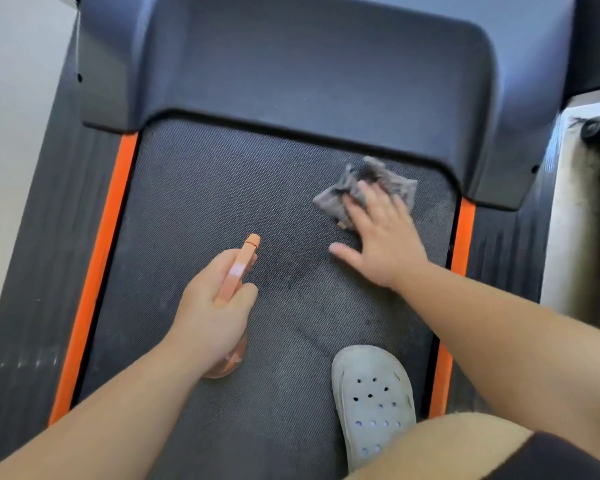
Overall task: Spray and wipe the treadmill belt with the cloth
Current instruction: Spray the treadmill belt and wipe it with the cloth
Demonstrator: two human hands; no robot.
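The dark textured treadmill belt (201, 202) fills the middle of the view. My left hand (212, 313) grips an orange spray bottle (238, 271) above the belt's centre, nozzle pointing forward. My right hand (381, 237) lies flat with fingers spread, pressing a crumpled grey cloth (371, 181) onto the belt near its far right corner. Part of the cloth is hidden under my fingers. Darker damp streaks show on the belt between my hands.
My foot in a pale grey clog (373, 400) stands on the belt at the near right. Orange strips (97, 271) and dark side rails border the belt. The motor cover (309, 64) rises at the far end. A pale wall is at the left.
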